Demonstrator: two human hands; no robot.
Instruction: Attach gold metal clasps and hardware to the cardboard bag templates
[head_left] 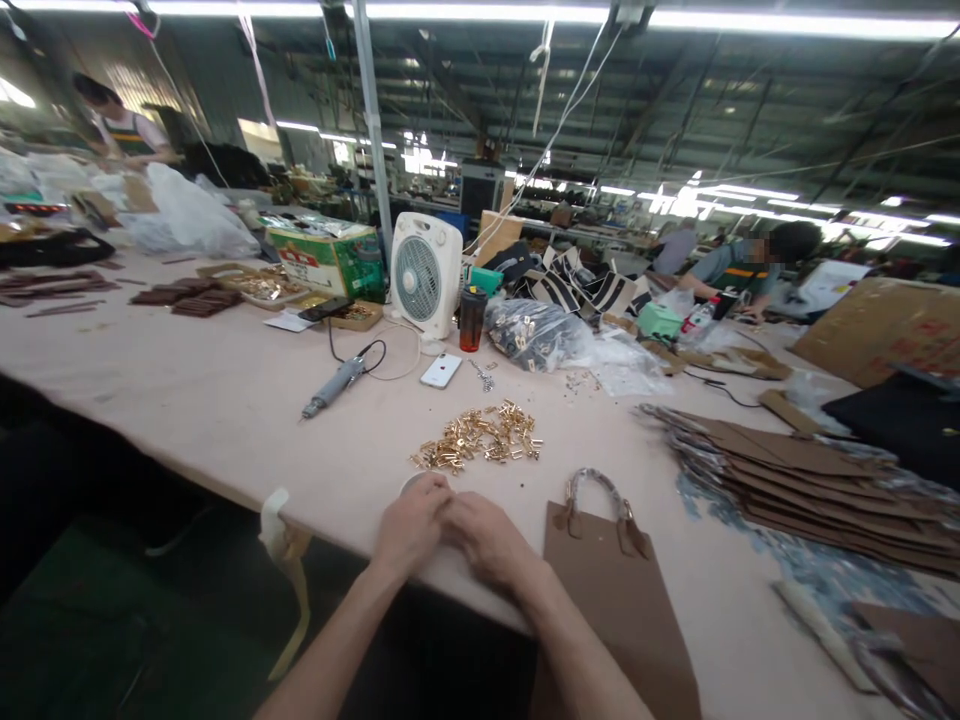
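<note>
My left hand [411,522] and my right hand [484,538] rest together at the near edge of the pale work table [225,400], fingers curled and touching each other. Under my left hand a small pale round thing [411,482] peeks out; whatever the fingers grip is hidden. Just beyond the hands lies a pile of small gold metal fittings [480,438]. A brown bag panel with a wrapped handle [611,580] lies right of my right hand.
An electric screwdriver [334,385], a white phone [441,370], a white fan [426,272] and a bag of hardware [532,335] lie farther back. A stack of brown panels [810,480] spreads at right. Other people work at far left and far right.
</note>
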